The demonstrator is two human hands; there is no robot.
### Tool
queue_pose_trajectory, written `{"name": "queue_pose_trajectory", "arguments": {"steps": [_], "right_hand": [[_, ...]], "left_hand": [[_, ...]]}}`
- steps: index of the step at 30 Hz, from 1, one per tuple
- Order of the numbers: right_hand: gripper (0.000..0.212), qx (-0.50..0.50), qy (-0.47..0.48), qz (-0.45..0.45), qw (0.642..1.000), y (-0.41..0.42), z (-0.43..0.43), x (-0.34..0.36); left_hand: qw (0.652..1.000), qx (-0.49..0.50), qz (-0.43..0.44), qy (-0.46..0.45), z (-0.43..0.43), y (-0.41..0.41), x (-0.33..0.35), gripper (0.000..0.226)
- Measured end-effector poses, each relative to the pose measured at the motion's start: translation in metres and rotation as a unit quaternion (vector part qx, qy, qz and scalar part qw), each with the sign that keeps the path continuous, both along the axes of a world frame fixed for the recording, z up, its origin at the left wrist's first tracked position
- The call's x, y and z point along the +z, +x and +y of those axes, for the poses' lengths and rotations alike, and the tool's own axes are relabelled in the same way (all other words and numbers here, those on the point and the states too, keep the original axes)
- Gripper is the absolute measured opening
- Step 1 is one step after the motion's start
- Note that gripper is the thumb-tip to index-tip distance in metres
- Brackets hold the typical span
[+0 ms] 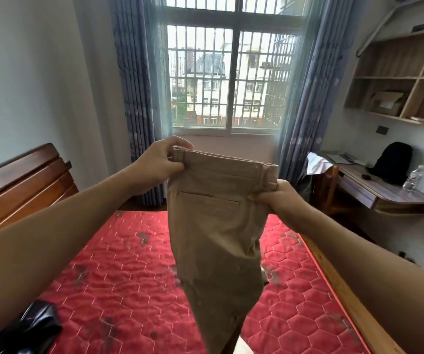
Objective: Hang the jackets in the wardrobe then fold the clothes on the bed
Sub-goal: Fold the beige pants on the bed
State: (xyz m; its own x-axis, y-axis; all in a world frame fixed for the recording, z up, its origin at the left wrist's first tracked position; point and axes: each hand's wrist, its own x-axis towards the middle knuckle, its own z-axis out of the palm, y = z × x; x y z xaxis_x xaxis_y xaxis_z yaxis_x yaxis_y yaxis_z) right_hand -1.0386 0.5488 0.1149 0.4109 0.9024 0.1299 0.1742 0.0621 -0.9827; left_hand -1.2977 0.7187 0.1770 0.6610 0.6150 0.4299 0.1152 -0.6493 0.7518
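- A pair of tan trousers (216, 238) hangs in the air above the bed (129, 290), held up by the waistband with a back pocket facing the camera. The legs drop toward the bed's near edge, and their ends run out of view.
- The left hand (159, 167) pinches the left end of the waistband, thumb on top and fingers curled under the cloth.
- The right hand (279, 198) grips the right end of the waistband, fingers closed round a bunch of fabric — a little lower than the left hand.
- The bed has a red quilted mattress with hexagon stitching and dark blotches. A wooden headboard (19, 180) stands at its left side.
- A black garment (32, 325) lies crumpled on the bed's near left corner.
- Past the far end of the bed is a barred window (231, 77) between blue curtains (136, 98).
- To the right of the bed stands a desk (374, 190) — on it, a black backpack (394, 162) and a water bottle (414, 178).
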Motion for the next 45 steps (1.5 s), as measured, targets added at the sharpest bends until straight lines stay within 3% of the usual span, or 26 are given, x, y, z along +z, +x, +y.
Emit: {"name": "queue_pose_trajectory", "arguments": {"steps": [2, 5, 9, 11, 13, 15, 19, 22, 25, 27, 29, 31, 33, 37, 40, 43, 45], "right_hand": [[0.021, -0.020, 0.037, -0.007, 0.999, -0.008, 0.004, 0.000], [0.019, -0.016, 0.056, -0.028, 0.998, -0.020, 0.011, 0.010], [0.019, 0.007, 0.066, -0.042, 0.997, -0.036, 0.017, 0.015], [0.016, 0.029, 0.068, -0.044, 0.996, -0.042, 0.019, 0.014], [0.013, 0.026, 0.071, -0.058, 0.995, -0.041, 0.021, 0.014], [0.013, 0.021, 0.069, -0.073, 0.995, -0.031, 0.019, 0.011], [0.016, 0.064, -0.037, -0.146, 0.986, -0.002, 0.000, -0.031], [0.020, 0.061, -0.162, -0.266, 0.949, 0.019, -0.016, -0.085], [0.022, 0.067, -0.240, -0.285, 0.926, 0.033, -0.030, -0.120], [0.020, 0.055, -0.275, -0.220, 0.934, 0.036, -0.039, -0.132], [0.022, 0.028, -0.269, -0.058, 0.961, 0.033, -0.044, -0.136], [0.028, 0.016, -0.203, 0.135, 0.970, 0.025, -0.040, -0.137], [0.034, 0.027, -0.144, 0.249, 0.957, 0.011, -0.032, -0.133], [0.038, 0.040, -0.112, 0.311, 0.943, -0.019, -0.019, -0.129], [0.047, 0.116, -0.109, 0.320, 0.934, -0.031, -0.016, -0.126], [0.040, 0.159, -0.079, 0.323, 0.929, -0.040, -0.011, -0.123], [0.037, 0.152, -0.064, 0.332, 0.929, -0.042, -0.010, -0.126]], "left_hand": [[0.995, 0.018, 0.074, 0.069, 0.006, -0.005, 0.009, 0.044], [0.926, 0.083, 0.277, 0.244, 0.017, -0.012, 0.033, 0.070], [0.878, 0.052, 0.370, 0.299, -0.006, 0.015, 0.052, 0.102], [0.888, 0.003, 0.373, 0.270, -0.020, 0.036, 0.050, 0.088], [0.914, -0.053, 0.337, 0.217, -0.027, 0.048, 0.047, 0.042], [0.929, -0.095, 0.299, 0.198, -0.029, 0.050, 0.046, 0.015], [0.938, -0.116, 0.263, 0.193, -0.030, 0.051, 0.053, 0.014], [0.940, -0.111, 0.256, 0.197, -0.026, 0.049, 0.069, 0.032], [0.941, -0.099, 0.256, 0.200, -0.017, 0.041, 0.084, 0.037], [0.943, -0.096, 0.251, 0.198, -0.012, 0.035, 0.092, 0.035], [0.946, -0.091, 0.244, 0.191, -0.009, 0.028, 0.099, 0.034], [0.948, -0.088, 0.244, 0.186, -0.007, 0.023, 0.105, 0.038], [0.947, -0.093, 0.244, 0.186, -0.007, 0.019, 0.108, 0.035], [0.946, -0.085, 0.254, 0.180, -0.010, 0.008, 0.112, 0.031], [0.945, -0.073, 0.267, 0.171, -0.014, -0.003, 0.112, 0.034], [0.948, -0.060, 0.263, 0.168, -0.015, -0.014, 0.109, 0.038], [0.947, -0.050, 0.272, 0.165, -0.011, -0.025, 0.108, 0.029]]}}
